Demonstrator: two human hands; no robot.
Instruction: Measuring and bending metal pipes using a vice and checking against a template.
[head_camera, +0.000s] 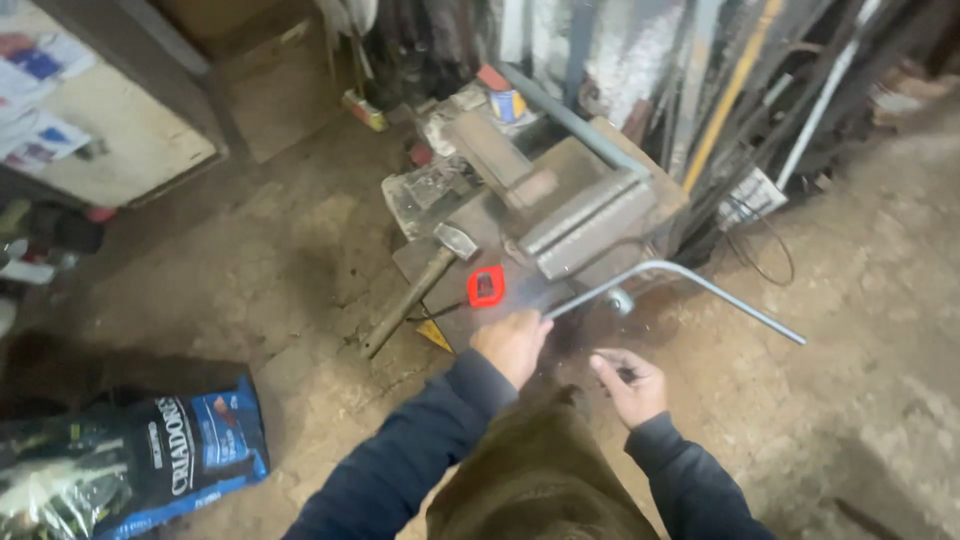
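— What sort of place is this?

— A metal workshop, and a rough one. A heavy bench vise (585, 215) sits on a low, worn stand, with a hammer (415, 290) lying beside it.

— Anything else that points that way?

— Plenty. Long metal bars and pipes (740, 90) lean in a bundle against the back wall. 1 bent steel rod (680, 280) sticks out by the vise. A red tape measure (486, 287) rests on the stand, and a small can (508, 103) stands among clutter behind it.

— And the floor?

— Bare dirt (280, 270), dusty and uneven, with a blue sack (140, 450) dumped on it. Nothing homely about it.
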